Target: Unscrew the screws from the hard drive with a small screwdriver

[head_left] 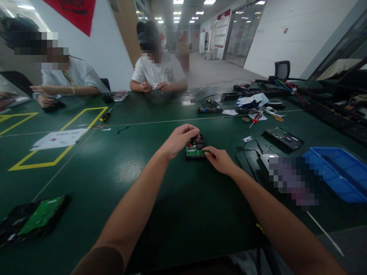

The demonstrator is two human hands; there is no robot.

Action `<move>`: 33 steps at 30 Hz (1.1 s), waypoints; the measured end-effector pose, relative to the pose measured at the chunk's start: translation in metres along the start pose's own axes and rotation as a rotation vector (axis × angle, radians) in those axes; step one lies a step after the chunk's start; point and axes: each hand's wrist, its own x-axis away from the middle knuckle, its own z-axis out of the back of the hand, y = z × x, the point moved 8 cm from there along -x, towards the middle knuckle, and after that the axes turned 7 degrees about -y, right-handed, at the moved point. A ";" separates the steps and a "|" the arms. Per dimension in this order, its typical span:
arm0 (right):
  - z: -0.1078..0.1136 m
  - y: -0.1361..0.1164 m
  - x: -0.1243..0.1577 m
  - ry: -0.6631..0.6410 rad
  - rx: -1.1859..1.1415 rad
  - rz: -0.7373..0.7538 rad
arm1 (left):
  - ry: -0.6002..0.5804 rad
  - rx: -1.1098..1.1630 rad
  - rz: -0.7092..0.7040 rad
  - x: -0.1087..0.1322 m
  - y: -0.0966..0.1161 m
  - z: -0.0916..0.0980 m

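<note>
A small hard drive with a green circuit board point(195, 153) lies on the green table in front of me. My left hand point(183, 140) is over its upper left part, fingers bent and closed together; what they grip, if anything, is hidden. At the drive's right edge, my right hand point(219, 158) has thumb and fingers pinched at the board's corner, around something dark and too small to make out.
Another drive point(283, 139) and a blue tray point(341, 172) are at the right. A drive with a green board point(43, 215) lies at the near left. Screwdrivers, cables and a white paper point(60, 139) lie farther back. Two people sit across the table.
</note>
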 end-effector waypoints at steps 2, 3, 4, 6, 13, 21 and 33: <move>0.000 0.000 0.000 0.002 -0.002 0.000 | -0.006 0.046 0.013 0.001 0.000 -0.002; 0.000 0.000 0.000 0.004 -0.003 0.003 | -0.010 0.060 0.012 0.001 0.001 -0.002; 0.000 -0.001 0.000 0.006 -0.005 0.006 | -0.014 0.066 0.007 0.001 0.002 -0.002; 0.000 -0.001 0.000 0.008 -0.010 0.010 | -0.014 0.055 -0.010 0.001 0.004 -0.002; -0.001 0.001 0.000 0.004 0.005 0.003 | 0.038 0.035 -0.033 0.000 0.004 0.004; 0.000 0.001 -0.001 -0.007 0.001 -0.007 | 0.088 -0.054 -0.023 0.002 0.004 0.009; -0.001 0.001 0.000 0.007 0.007 0.007 | 0.076 0.050 0.033 0.001 -0.002 0.010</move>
